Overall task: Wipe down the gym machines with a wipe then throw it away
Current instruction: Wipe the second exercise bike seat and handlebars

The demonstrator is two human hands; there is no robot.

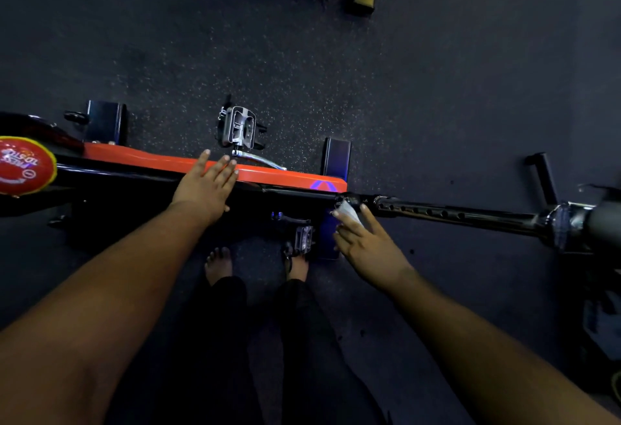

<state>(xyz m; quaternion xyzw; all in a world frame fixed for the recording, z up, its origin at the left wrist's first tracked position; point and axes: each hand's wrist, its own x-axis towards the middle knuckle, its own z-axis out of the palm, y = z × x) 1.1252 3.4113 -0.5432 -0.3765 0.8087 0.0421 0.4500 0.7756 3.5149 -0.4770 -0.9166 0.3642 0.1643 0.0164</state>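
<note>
A: Head view, from above: exercise bike [275,177], orange frame panel, black seat post [453,214] with adjustment holes running off to the right, far pedal [240,129] on the floor side, near pedal [302,236] just above bare feet.

B: And the grips?

A: Left hand [206,186] laid flat on the orange panel, fingers straight, holding nothing. Right hand [366,243] with the white wipe [347,213] pinched between thumb and fingertips, remaining fingers spread loosely.

B: Wipe against the machine?

A: At the junction of frame and seat post, touching or very nearly; hard to tell in the dim light. Folded small, poking out beyond the fingertips, toward the post.

B: Best way through this step?

A: Probably: brace with the flat left hand, wrap the wipe round the post rather than dabbing, then draw along its length, over the holes. Worth opening the wipe out for more contact. No bin in sight.
</note>
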